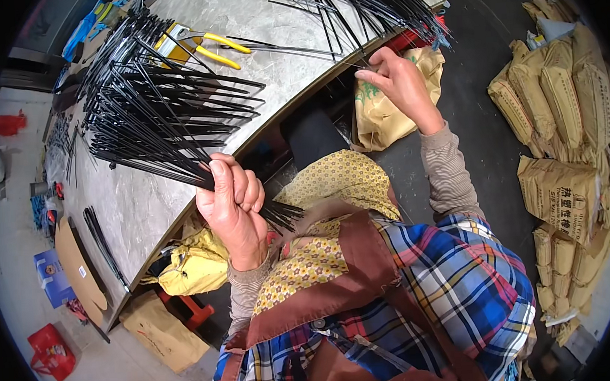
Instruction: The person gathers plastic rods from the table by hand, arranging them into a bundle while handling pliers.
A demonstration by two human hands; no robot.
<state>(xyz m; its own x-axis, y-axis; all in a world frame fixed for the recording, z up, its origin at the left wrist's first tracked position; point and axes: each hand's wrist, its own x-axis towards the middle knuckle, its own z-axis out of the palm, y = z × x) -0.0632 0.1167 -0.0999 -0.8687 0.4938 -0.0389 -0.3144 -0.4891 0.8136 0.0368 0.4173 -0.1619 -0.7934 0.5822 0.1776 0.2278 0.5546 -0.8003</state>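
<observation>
My left hand [232,205] is closed round a bundle of thin black cable ties [177,163]. Their long ends fan out over the table's near edge, and the short ends stick out below my fist. Behind that bundle lies a big heap of similar black ties [127,75]. Off to the right, my right hand [403,83] is held just past the table edge with thumb and forefinger pinched together. A thin strand runs to its fingertips, too fine to name. Beyond it, another loose pile of black ties [370,5] hangs partly over the edge.
Yellow-handled pliers [223,50] lie on the grey table [152,200] between the piles. A few ties [104,245] rest at its left end. Below the edge are a brown paper bag [381,116] and a yellow bag [196,265]. Stacked brown sacks [557,91] stand on the right.
</observation>
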